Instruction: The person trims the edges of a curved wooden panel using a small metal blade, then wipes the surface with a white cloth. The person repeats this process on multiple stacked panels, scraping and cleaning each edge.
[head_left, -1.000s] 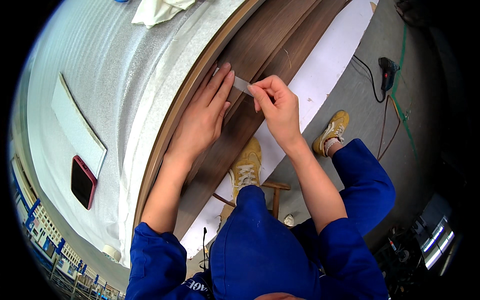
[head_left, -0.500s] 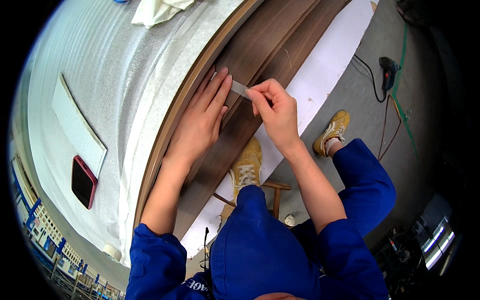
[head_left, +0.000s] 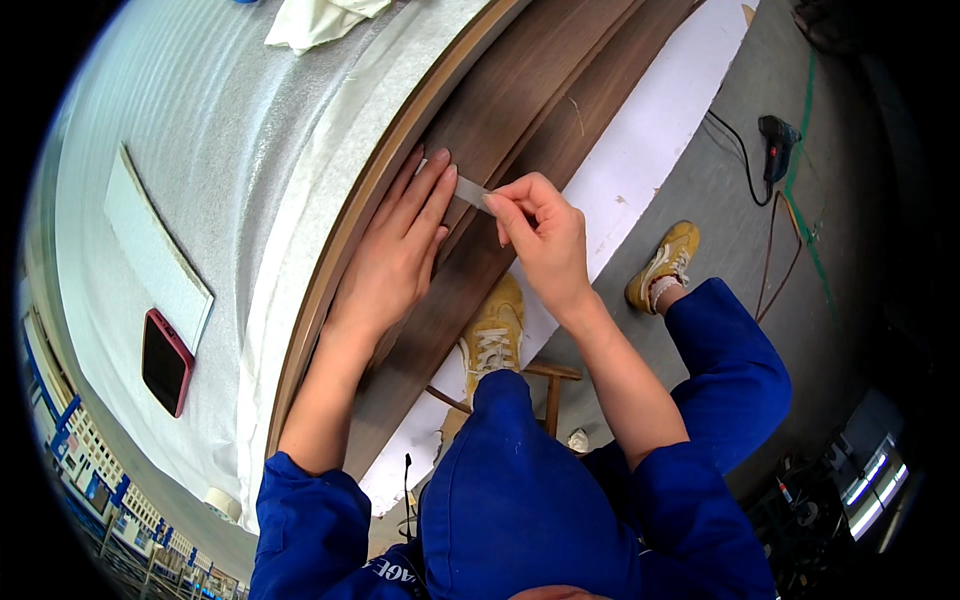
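Note:
My left hand (head_left: 392,252) lies flat on the brown wood-grain panel (head_left: 490,110), its fingers stretched out along the inside of the raised edge. Beneath those fingertips passes a thin, pale, see-through strip (head_left: 472,193), with a small end showing at the far side. My right hand (head_left: 545,238) pinches the strip's other end between thumb and fingertips, holding it taut across the panel's groove. Whether the strip is tape or a sheet material, I cannot tell. Part of it is hidden under my left fingers.
White foam sheeting (head_left: 230,120) covers the surface at left, carrying a phone (head_left: 167,363), a pale flat board (head_left: 155,245) and a white cloth (head_left: 322,22). A corded heat gun (head_left: 777,145) lies on the floor at right. A wooden stool (head_left: 553,385) is beside my foot.
Both hands have shifted slightly nearer to me along the panel, and the strip between them has moved with them. My left hand stays flat, and my right keeps its pinch.

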